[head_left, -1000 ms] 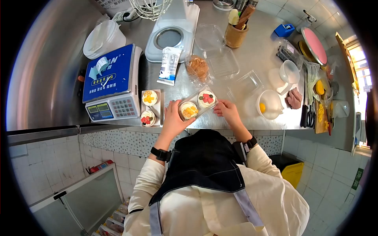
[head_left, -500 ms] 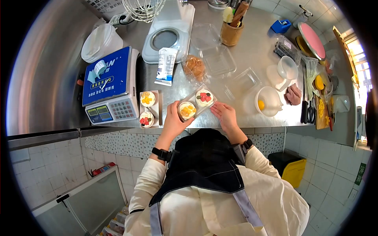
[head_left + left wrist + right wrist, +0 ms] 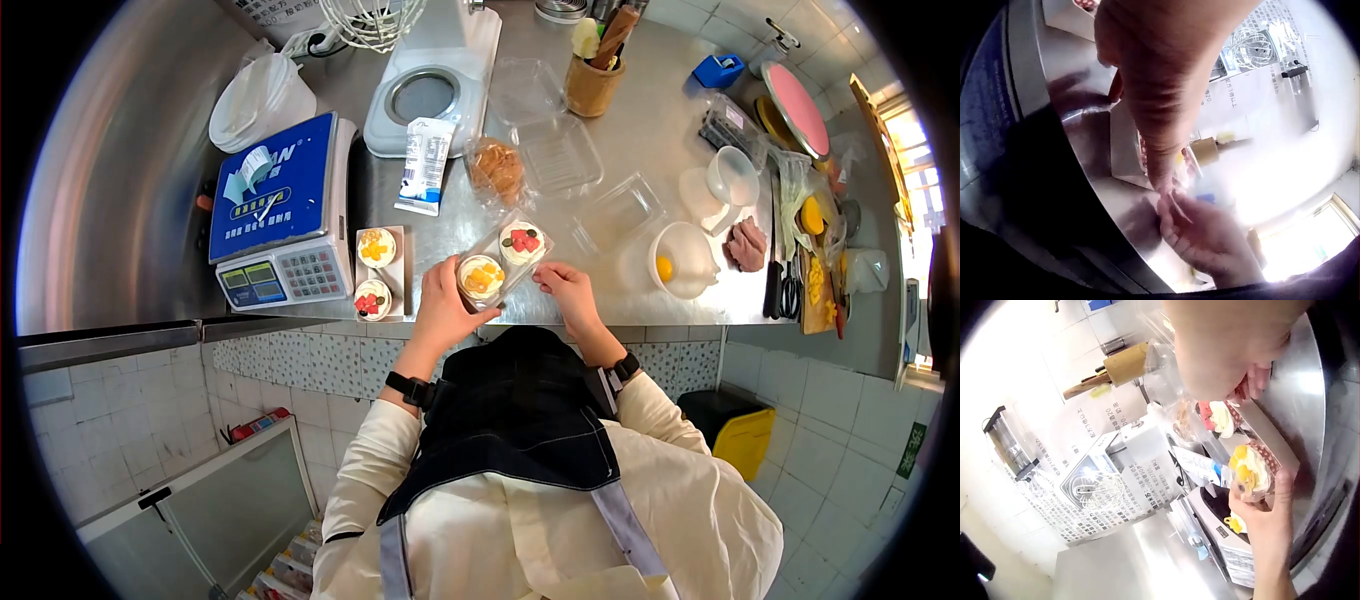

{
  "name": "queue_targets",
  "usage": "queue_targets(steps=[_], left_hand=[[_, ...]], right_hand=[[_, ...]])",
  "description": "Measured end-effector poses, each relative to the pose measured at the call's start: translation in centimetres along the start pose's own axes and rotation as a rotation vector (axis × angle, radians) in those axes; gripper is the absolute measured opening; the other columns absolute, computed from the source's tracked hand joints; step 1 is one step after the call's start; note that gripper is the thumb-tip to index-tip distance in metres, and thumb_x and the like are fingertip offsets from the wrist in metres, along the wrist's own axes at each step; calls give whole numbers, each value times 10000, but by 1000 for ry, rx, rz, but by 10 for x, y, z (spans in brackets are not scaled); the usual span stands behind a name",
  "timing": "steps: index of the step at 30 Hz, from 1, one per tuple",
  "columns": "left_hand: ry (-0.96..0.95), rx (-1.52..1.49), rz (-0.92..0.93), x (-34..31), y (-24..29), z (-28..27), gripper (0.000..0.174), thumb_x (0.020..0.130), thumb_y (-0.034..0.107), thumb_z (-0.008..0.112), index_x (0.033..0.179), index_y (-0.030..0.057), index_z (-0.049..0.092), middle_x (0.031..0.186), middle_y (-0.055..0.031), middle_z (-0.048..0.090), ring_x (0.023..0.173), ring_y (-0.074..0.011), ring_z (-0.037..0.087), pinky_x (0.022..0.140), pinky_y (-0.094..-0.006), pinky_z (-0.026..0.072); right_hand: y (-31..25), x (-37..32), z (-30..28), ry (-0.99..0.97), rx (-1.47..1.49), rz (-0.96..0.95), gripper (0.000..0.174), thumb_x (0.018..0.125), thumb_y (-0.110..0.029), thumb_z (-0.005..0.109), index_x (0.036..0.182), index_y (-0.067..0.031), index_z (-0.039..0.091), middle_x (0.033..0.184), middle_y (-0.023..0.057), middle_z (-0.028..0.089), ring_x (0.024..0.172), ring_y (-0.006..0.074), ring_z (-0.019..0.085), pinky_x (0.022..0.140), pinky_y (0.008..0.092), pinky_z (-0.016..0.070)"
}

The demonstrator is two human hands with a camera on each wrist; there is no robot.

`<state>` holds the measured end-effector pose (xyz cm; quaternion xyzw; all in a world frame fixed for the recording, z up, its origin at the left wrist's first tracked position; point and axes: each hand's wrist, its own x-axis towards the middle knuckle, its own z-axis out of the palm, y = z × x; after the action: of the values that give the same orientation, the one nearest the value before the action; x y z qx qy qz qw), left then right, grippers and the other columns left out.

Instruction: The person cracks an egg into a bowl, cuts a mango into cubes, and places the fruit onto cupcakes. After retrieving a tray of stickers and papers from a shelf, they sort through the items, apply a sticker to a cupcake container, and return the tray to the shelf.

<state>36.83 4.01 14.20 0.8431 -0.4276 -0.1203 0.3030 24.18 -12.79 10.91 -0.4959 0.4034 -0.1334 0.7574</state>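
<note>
A cupcake box with a white carton base and clear sides lies slanted near the counter's front edge. In it are a cupcake with orange fruit on cream and one topped with red fruit and dark berries. My left hand grips the box's left end, thumb along the near side, also plain in the right wrist view. At the box's right side, my right hand pinches its edge with curled fingers. In the left wrist view, the right hand's fingertips overlap the box's near end.
A second carton with two cupcakes stands left, beside a blue-topped scale. Behind lie a milk packet, bagged bread and an open clear container. A bowl with a yolk, scissors and a knife are right.
My right hand went from pinching the box's side to lying flatter against it, and its fingers are now curled in at the edge. The left hand has kept its grip on the box.
</note>
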Motion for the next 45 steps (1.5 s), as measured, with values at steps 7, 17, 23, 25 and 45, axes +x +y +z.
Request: queue_targets(steps=[7,17,23,25,45], left_hand=[[41,41,1,0,-1,7,952,569,292,810,1274,-21,250,1209,-224,389,1134,-384,364,951,-448,336],[36,12,-20,-3,0,6,1049,580,261,803,1353,-30,156,1267,-281,328,1164,-428,339,967,-465,315],[18,54,149,-9,-15,9,1012,616,265,774,1367,1,149,1365,-267,215,1238,-423,271,1017,-477,269],[-2,114,181,-3,-15,13,987,623,269,765,1363,8,167,1363,-272,224,1235,-418,282,1016,-482,269],[102,241,331,6,-36,16,935,653,350,741,1348,24,207,1288,-216,363,1129,-397,375,960,-475,306]], right_hand=[[6,9,-7,-118,-262,-121,154,829,-108,549,879,11,633,775,53,621,716,122,568,660,249,452],[-114,-86,-157,-126,-457,-259,209,846,-188,577,946,-15,639,783,71,645,692,141,580,684,269,465],[-103,-28,-321,981,-1193,-441,387,789,-242,624,1104,-28,556,888,179,601,821,317,589,729,379,469],[-103,-18,-312,870,-1465,-463,463,800,-241,611,1204,-62,473,933,183,566,874,355,541,776,407,447],[-74,-166,-220,928,-519,-697,193,897,-164,512,910,20,568,1017,109,582,960,183,533,865,300,407]])
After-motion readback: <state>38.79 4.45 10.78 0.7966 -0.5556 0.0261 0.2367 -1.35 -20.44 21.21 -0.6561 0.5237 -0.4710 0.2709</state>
